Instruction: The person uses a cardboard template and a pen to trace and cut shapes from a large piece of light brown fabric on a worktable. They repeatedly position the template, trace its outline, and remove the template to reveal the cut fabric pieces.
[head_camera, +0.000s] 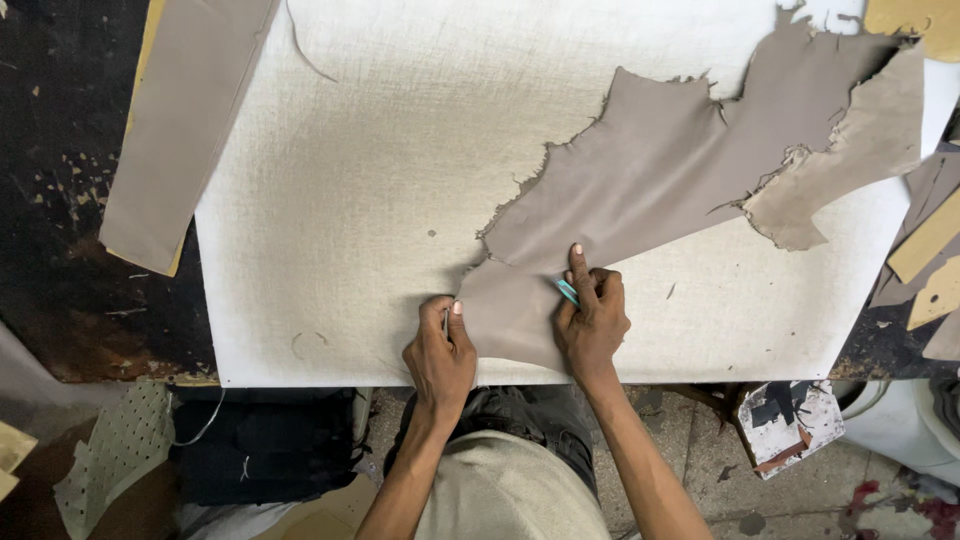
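A large pale cutting board (350, 200), scuffed and greyed toward its middle, lay over a dark, paint-flecked table (60, 200). Below the board's near edge the floor (700, 450) was stained concrete, with a paint-smeared block (788, 424) lying on it. A long strip of taupe leather (180, 120) overlapped the board's left edge, and tan offcuts (935, 250) sat off its right edge. On the right half of the board a ragged-edged grey leather hide (660, 170) spread from the far right corner down to the near edge. The left hand (440, 355) pinched the hide's lower left edge at the board's near edge, fingers curled closed on the leather with the thumb on top. The right hand (592, 318), just right of it on the hide, was closed around a small turquoise-handled tool (567, 291), its index finger stretched forward and pressed flat on the leather. The 2 hands were near each other but apart.
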